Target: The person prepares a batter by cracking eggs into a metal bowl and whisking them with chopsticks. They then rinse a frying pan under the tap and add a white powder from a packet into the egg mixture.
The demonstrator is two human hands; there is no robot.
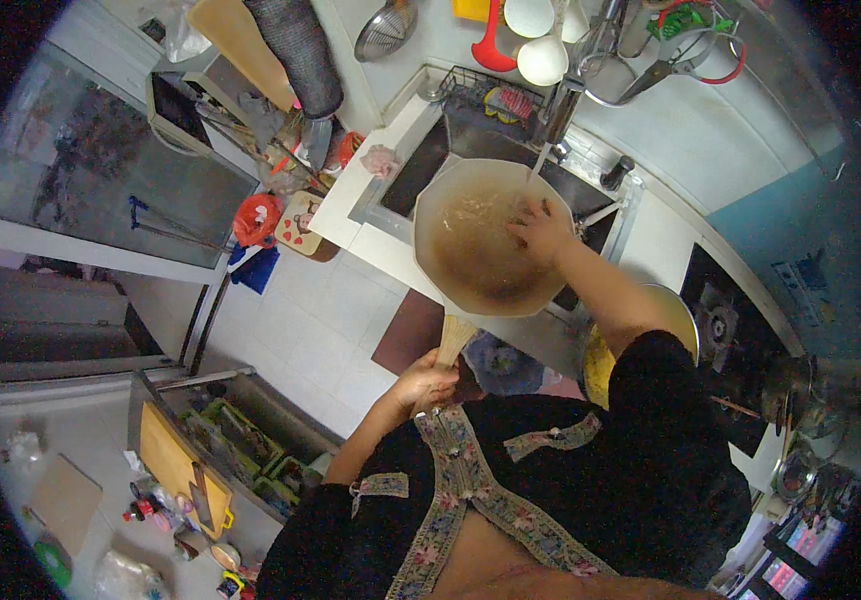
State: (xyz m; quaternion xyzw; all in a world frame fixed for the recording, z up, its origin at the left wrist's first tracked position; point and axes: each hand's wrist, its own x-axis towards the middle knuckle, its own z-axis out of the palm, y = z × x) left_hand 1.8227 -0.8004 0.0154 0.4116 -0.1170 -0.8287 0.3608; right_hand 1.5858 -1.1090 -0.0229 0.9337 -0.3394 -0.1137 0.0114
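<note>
A wide, pale pan with a many-sided rim (436,281) rests over the sink, with cloudy brownish water (475,240) inside. My right hand (543,229) reaches over the pan's right side, fingers spread down at the water, with no held thing visible. Water runs in a thin stream from the faucet (565,105) just beyond that hand. Close to my body, below the pan's near rim, my left hand (426,384) grips a fanned bundle of thin pale strips, apparently a bamboo wok brush (456,334). Its bristle end points up toward the pan.
A crumpled cloth (381,161) lies on the white counter (344,199) left of the sink (415,180). A yellow basin (597,367) sits under my right arm, near the gas stove (719,326). Ladles (543,60) and scissors (663,71) hang above. A red-lined bin (256,220) stands on the floor.
</note>
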